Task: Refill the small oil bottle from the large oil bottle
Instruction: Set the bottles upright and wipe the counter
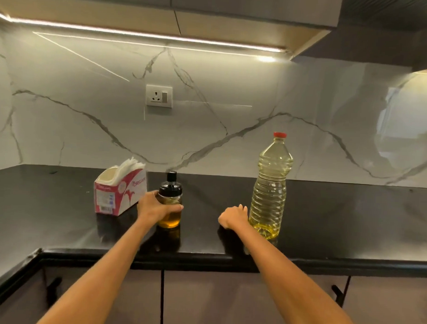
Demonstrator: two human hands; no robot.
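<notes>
A tissue box [120, 193] is set on the black counter [61, 205]; a socket [159, 96] is mounted on the marble wall [234, 90] above.

The left hand [155, 207] wraps the middle of the small oil bottle [170, 201], so that band of glass is covered and the fingers on the far side are out of sight. The right hand [233, 217] lies against the foot of the large oil bottle [269, 188]; whether its curled fingers grip the bottle or only touch it cannot be told. The print on the side of the tissue box [119, 192] is too small to read. Both forearms run off the bottom edge, and the bench [351, 215] is cut off at left and right. The wall cabinets are cropped by the top edge.
</notes>
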